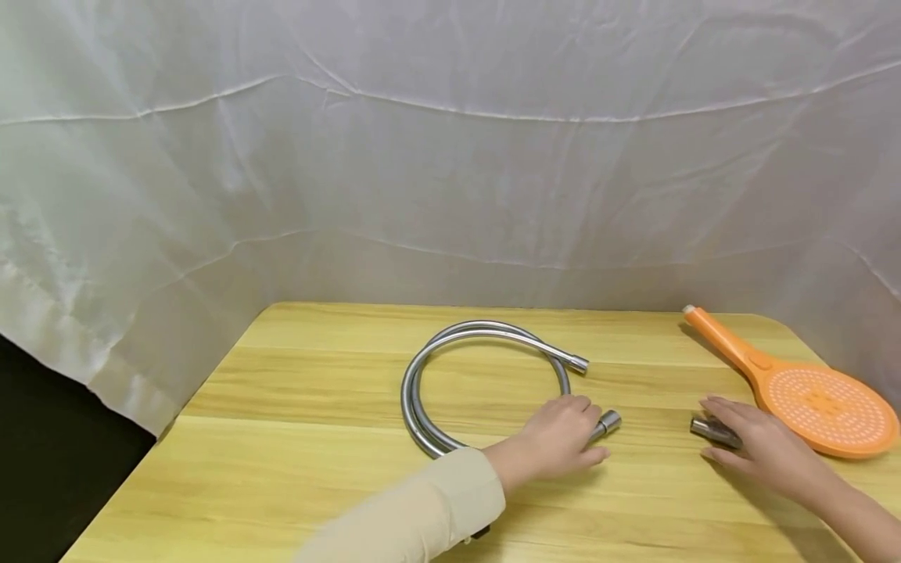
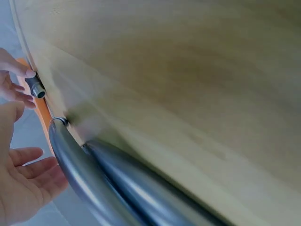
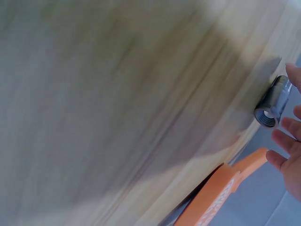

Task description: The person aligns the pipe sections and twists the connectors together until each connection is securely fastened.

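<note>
A coiled chrome shower hose (image 1: 415, 375) lies on the table with both end nuts toward the right. My left hand (image 1: 559, 438) is over its lower right part, just behind the nearer end nut (image 1: 609, 421). In the left wrist view the left fingers (image 2: 40, 176) are spread beside the hose, not curled round it. Around a short dark metal fitting (image 1: 712, 432) hovers my right hand (image 1: 767, 450), thumb and fingers on either side. The right wrist view shows a threaded opening in the fitting (image 3: 273, 102) and the right fingers apart from it.
An orange hand shower (image 1: 831, 407) lies at the right, its handle pointing to the back edge of the wooden table (image 1: 296, 469). White cloth (image 1: 450, 180) hangs behind and along the sides. A dark gap (image 1: 49, 453) shows at the far left.
</note>
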{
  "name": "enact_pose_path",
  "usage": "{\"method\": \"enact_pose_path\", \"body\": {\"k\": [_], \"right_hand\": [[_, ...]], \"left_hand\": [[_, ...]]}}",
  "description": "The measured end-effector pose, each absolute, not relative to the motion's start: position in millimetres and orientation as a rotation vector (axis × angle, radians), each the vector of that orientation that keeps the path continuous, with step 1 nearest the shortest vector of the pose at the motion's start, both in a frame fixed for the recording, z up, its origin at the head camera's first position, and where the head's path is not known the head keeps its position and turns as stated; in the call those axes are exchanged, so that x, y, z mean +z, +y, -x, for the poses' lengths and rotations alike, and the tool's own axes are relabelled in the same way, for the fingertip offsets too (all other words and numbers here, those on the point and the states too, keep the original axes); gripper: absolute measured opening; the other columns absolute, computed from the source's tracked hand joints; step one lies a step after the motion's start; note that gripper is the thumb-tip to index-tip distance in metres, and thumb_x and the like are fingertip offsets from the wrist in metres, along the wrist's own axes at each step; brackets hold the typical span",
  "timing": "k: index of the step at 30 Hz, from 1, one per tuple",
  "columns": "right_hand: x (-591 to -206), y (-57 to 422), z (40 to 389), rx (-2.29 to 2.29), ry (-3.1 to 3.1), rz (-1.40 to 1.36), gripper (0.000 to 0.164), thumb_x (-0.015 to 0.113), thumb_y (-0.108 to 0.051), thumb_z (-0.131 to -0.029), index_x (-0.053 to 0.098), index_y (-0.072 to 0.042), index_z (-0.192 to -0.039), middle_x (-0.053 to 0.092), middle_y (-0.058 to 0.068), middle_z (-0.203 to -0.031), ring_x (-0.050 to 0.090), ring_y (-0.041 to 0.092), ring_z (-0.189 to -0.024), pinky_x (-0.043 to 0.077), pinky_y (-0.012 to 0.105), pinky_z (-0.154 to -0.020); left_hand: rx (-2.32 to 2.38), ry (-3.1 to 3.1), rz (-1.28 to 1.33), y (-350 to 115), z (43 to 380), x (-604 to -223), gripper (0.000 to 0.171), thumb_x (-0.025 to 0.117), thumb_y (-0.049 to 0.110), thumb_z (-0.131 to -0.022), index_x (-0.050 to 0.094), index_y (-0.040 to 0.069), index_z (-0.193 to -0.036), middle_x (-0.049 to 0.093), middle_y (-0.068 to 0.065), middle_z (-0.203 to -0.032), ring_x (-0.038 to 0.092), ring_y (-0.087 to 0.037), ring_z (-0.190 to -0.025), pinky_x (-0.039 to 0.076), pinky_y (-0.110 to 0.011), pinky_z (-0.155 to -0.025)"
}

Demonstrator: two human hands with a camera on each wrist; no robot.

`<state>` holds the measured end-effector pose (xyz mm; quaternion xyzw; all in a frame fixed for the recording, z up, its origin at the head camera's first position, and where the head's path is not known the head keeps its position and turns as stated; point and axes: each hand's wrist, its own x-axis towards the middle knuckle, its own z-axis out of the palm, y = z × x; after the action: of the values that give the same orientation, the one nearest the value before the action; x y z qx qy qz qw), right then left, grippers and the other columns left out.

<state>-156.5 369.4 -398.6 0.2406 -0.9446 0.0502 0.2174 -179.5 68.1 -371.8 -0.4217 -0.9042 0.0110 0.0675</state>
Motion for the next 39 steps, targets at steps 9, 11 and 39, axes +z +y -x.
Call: {"method": "enact_pose_path", "body": {"k": [9,11,39], "right_hand": [[-399.7,375.6,156.1,0.146,-2.768,-0.566,0.063,0.082,-0.026,-0.065,0.058,0.005,-0.113,0.063,0.026,-0.105,0.062,0.038,-0.088,0.05,0.048,-0.067],[-399.2,376.0,157.1,0.143,-2.778,-0.561,0.061,0.082,-0.025,-0.066,0.058,0.006,-0.113,0.064,0.026,-0.104,0.062,0.037,-0.088,0.05,0.048,-0.067],[-403.3,378.6,166.4,0.137,-2.812,-0.621,0.052,0.08,-0.007,-0.065,0.058,0.011,-0.108,0.066,0.025,-0.094,0.064,0.034,-0.081,0.051,0.042,-0.064]], "left_hand": [[0.0,-2.751,1.215,85.3,181.6,-373.4,0.032,0.052,0.046,-0.091,0.061,0.018,-0.101,0.056,0.01,-0.085,0.047,-0.001,-0.076,0.04,-0.011,-0.067],[0.002,-2.757,1.199,87.6,182.3,-374.4,0.028,0.053,0.044,-0.091,0.061,0.018,-0.097,0.054,0.01,-0.081,0.045,-0.002,-0.073,0.039,-0.012,-0.064],[0.01,-2.984,0.92,118.1,190.3,-380.4,0.027,0.057,0.026,-0.091,0.052,0.021,-0.065,0.056,0.009,-0.07,0.047,-0.003,-0.061,0.038,-0.016,-0.047]]}}
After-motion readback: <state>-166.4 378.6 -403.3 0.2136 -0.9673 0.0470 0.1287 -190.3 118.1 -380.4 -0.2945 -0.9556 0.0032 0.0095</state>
